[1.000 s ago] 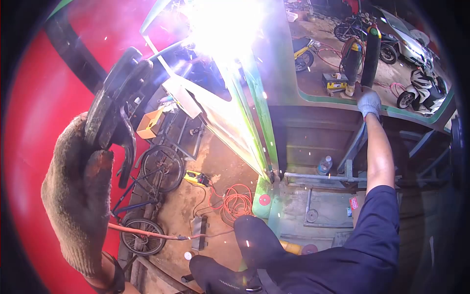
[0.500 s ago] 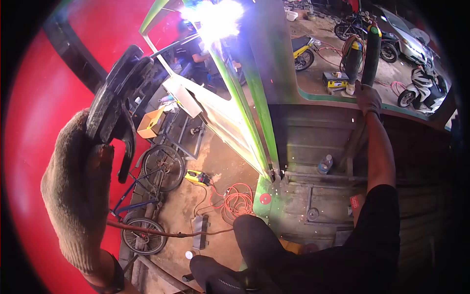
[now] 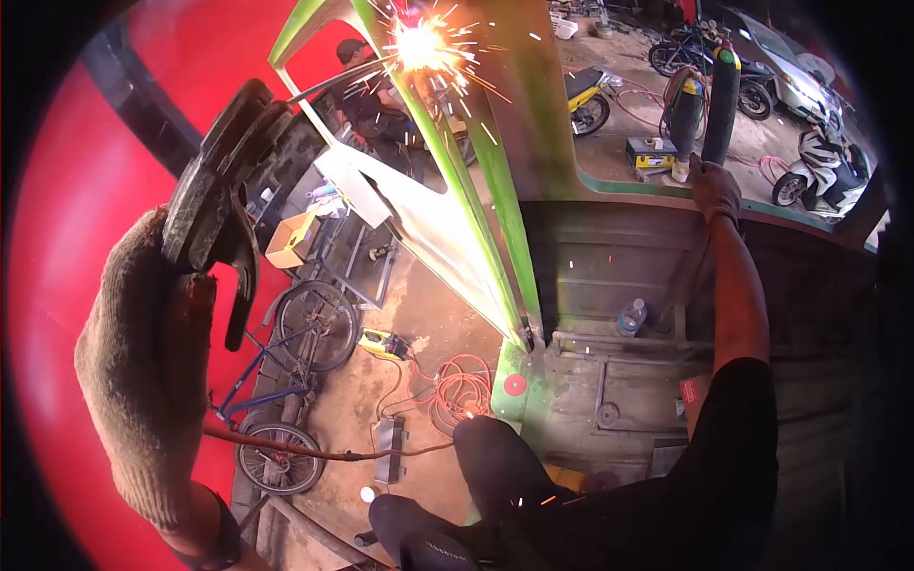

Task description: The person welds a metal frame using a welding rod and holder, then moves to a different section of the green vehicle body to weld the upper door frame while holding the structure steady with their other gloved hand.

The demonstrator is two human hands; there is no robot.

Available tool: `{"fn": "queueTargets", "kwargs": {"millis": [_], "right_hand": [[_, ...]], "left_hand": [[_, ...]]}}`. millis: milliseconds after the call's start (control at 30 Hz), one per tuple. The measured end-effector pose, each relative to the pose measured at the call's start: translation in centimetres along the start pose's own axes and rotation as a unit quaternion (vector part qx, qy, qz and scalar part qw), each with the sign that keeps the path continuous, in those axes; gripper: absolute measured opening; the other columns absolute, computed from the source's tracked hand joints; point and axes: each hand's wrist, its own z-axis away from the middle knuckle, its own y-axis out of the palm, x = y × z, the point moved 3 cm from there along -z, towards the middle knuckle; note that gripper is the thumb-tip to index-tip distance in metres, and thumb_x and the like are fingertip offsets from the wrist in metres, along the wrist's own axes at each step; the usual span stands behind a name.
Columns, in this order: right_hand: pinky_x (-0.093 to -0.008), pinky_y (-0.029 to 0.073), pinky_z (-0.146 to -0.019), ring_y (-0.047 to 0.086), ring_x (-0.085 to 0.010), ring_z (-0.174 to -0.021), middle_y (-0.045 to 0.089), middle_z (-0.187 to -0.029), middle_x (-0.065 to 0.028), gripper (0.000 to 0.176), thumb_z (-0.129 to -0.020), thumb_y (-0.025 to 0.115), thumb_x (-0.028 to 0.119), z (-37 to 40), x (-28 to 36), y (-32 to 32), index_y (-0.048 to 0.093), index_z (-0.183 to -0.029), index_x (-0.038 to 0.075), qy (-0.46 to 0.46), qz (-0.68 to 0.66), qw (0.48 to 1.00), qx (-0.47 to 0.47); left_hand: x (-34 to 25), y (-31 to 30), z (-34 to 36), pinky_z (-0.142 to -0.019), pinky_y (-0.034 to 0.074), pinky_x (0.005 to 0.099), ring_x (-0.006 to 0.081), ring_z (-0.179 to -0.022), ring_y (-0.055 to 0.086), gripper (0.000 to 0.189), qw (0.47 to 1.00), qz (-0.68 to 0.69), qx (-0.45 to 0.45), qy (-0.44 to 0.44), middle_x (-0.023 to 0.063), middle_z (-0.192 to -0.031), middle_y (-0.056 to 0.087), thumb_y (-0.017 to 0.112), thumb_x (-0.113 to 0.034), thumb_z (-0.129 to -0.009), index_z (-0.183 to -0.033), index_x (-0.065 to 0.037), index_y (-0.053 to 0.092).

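My left hand (image 3: 143,371), in a thick knitted glove, grips a black welding electrode holder (image 3: 214,181) at the left. From its jaws a thin electrode (image 3: 343,78) reaches up and right. Its far end meets a burst of orange sparks (image 3: 428,48) at the upper part of a green metal post (image 3: 443,143); the glare hides the contact point. On the right, my right hand (image 3: 714,190), also gloved, is closed over the green-edged metal sill (image 3: 628,190) of a window opening. A cable (image 3: 333,455) trails below my left hand.
Another person (image 3: 371,105) in dark clothes is behind the green frame. Below lie a bicycle (image 3: 286,381), coiled orange cable (image 3: 464,390) and a yellow device (image 3: 381,343). Gas cylinders (image 3: 721,109) and motorbikes stand beyond the sill. A plastic bottle (image 3: 631,317) rests inside the metal body.
The white-violet glare has shrunk to an orange spark burst, and the other person shows more clearly. My left hand and the electrode holder have shifted slightly left. My right hand stays put.
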Motion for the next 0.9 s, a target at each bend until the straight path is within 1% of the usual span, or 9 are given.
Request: {"fn": "queueTargets", "kwargs": {"millis": [67,200,267,367,600,667,700,767,900], "right_hand": [[-0.0513,0.053,-0.090,0.070,-0.0416,-0.101,0.073,-0.101,-0.0220,0.059,-0.099,0.046,0.061,0.2,0.3,-0.4,0.080,-0.100,0.012,0.004,0.004,1.000,0.002],[-0.0509,0.053,-0.091,0.070,-0.0415,-0.102,0.074,-0.101,-0.0217,0.062,-0.100,0.044,0.062,-0.1,0.4,0.1,0.079,-0.101,0.011,0.010,0.029,0.999,-0.013],[-0.0510,0.053,-0.091,0.070,-0.0417,-0.102,0.074,-0.102,-0.0219,0.063,-0.100,0.043,0.062,-0.2,-0.1,0.4,0.079,-0.101,0.010,-0.003,0.008,1.000,-0.001],[-0.0513,0.053,-0.091,0.070,-0.0420,-0.103,0.073,-0.102,-0.0227,0.064,-0.100,0.043,0.063,-0.2,0.0,0.0,0.080,-0.099,0.011,0.006,0.008,1.000,0.011],[-0.0520,0.053,-0.090,0.069,-0.0427,-0.102,0.073,-0.103,-0.0232,0.062,-0.101,0.043,0.060,-0.1,0.2,0.3,0.079,-0.100,0.010,0.011,0.029,0.999,-0.013],[-0.0520,0.052,-0.089,0.070,-0.0426,-0.101,0.073,-0.101,-0.0234,0.062,-0.100,0.043,0.060,0.5,0.5,-0.6,0.079,-0.099,0.010,-0.007,-0.006,1.000,0.002],[-0.0517,0.052,-0.089,0.070,-0.0421,-0.101,0.073,-0.101,-0.0234,0.062,-0.100,0.043,0.060,0.3,0.4,-0.5,0.079,-0.098,0.010,-0.011,-0.002,1.000,0.008],[-0.0517,0.052,-0.088,0.070,-0.0419,-0.100,0.073,-0.098,-0.0230,0.061,-0.100,0.044,0.060,0.3,0.3,-0.4,0.079,-0.097,0.011,-0.005,-0.007,1.000,0.007],[-0.0513,0.053,-0.089,0.070,-0.0417,-0.100,0.073,-0.098,-0.0228,0.061,-0.100,0.043,0.061,0.4,0.3,-0.5,0.080,-0.098,0.011,-0.002,-0.003,1.000,0.007]], "left_hand": [[-0.1,0.2,-0.1,-0.076,0.057,0.0355,0.0251,-0.084,0.073,0.040,0.999,-0.036,0.016,-0.033,0.0141,-0.100,0.074,0.068,-0.002,-0.092,-0.132,-0.007,0.063],[-0.2,0.0,0.0,-0.074,0.056,0.0338,0.0234,-0.082,0.072,0.040,0.999,-0.041,0.011,-0.032,0.0143,-0.097,0.074,0.068,-0.002,-0.093,-0.132,-0.006,0.063],[0.0,0.0,0.0,-0.073,0.056,0.0333,0.0224,-0.080,0.072,0.040,1.000,0.011,0.013,-0.019,0.0141,-0.096,0.074,0.068,-0.002,-0.093,-0.133,-0.007,0.063],[-0.2,0.1,-0.2,-0.074,0.056,0.0335,0.0214,-0.080,0.072,0.040,0.999,-0.012,0.020,-0.046,0.0138,-0.096,0.074,0.068,-0.002,-0.093,-0.133,-0.007,0.063],[-0.2,0.0,0.0,-0.074,0.056,0.0340,0.0218,-0.081,0.072,0.040,0.999,-0.021,0.016,-0.032,0.0135,-0.096,0.074,0.068,-0.002,-0.093,-0.132,-0.007,0.063],[0.5,0.1,-0.1,-0.066,0.048,0.0279,0.0119,-0.071,0.060,0.037,1.000,-0.022,0.010,-0.009,0.0087,-0.089,0.070,0.060,-0.004,-0.099,-0.136,-0.007,0.062],[0.5,0.1,-0.2,-0.066,0.048,0.0279,0.0119,-0.071,0.060,0.037,1.000,-0.022,0.010,-0.009,0.0087,-0.089,0.070,0.060,-0.004,-0.099,-0.136,-0.007,0.062],[0.1,0.2,-0.3,-0.075,0.056,0.0343,0.0235,-0.082,0.073,0.039,0.999,-0.037,0.008,-0.012,0.0152,-0.097,0.074,0.068,-0.003,-0.093,-0.132,-0.007,0.063],[-0.3,0.1,-0.3,-0.076,0.056,0.0351,0.0257,-0.084,0.073,0.039,0.998,0.000,0.027,-0.050,0.0158,-0.098,0.074,0.067,-0.003,-0.093,-0.132,-0.007,0.063]]}}
